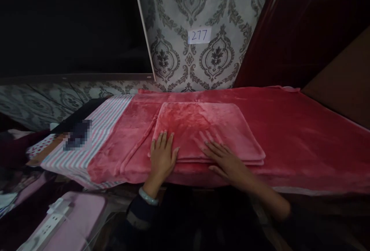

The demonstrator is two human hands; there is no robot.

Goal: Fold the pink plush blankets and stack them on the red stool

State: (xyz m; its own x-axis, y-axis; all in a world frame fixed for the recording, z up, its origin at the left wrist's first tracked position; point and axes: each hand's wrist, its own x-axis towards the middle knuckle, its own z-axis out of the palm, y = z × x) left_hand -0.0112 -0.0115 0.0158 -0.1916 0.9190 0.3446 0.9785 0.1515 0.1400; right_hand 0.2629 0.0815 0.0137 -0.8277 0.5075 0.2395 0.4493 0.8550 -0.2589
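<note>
A folded pink-red plush blanket lies flat in front of me, its layered edge towards me. My left hand rests on its near left corner, fingers stretched out and pointing away. On the near right part lies my right hand, palm down with the fingers spread and nothing in them. Pale streaks mark the pile just beyond the right fingertips. Under the folded piece spreads a larger red plush cover, with a raised fold running along its left part.
A striped cloth extends left of the red cover, with a blurred-out dark item on it. Behind are a patterned wall, a paper marked 277 and a dark screen. A power strip sits on a pink surface at lower left.
</note>
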